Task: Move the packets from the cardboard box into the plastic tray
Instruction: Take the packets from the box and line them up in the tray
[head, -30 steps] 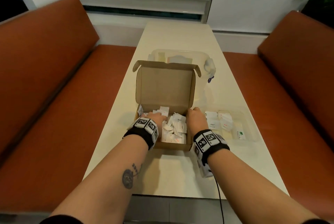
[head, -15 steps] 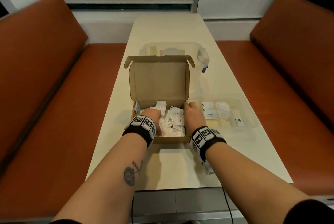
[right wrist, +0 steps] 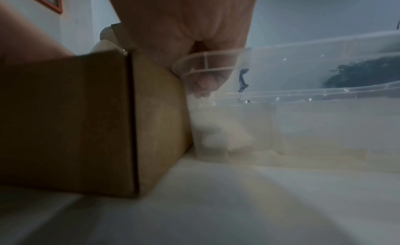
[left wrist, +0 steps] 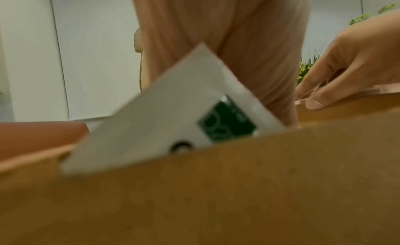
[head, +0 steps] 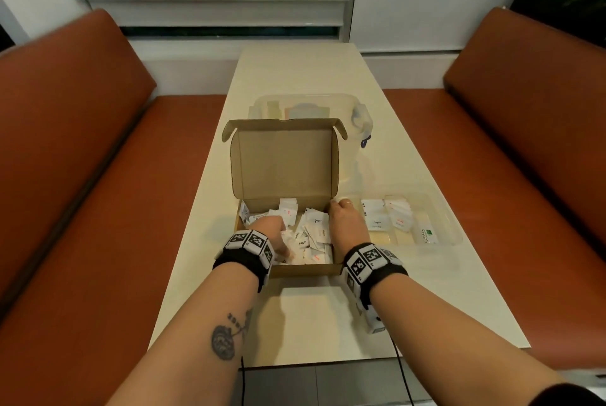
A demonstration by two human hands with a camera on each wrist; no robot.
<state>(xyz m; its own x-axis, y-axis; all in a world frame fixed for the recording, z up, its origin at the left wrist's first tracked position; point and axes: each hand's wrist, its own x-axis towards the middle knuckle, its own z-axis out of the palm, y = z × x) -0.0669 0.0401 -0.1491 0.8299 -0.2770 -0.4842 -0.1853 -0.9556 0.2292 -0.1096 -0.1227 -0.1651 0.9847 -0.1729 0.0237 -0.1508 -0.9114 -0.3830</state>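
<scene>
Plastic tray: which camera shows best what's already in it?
The head view: it looks down into the plastic tray and shows several packets lying inside. The right wrist view shows only its clear wall from the side, contents blurred. The left wrist view does not show its contents.

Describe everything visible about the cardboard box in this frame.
The cardboard box is plain brown and shallow, its hinged lid standing upright at the back with small side flaps. It sits on the table, close against the plastic tray. Loose white packets fill it. The left hand reaches inside; the right hand rests on its right wall.
</scene>
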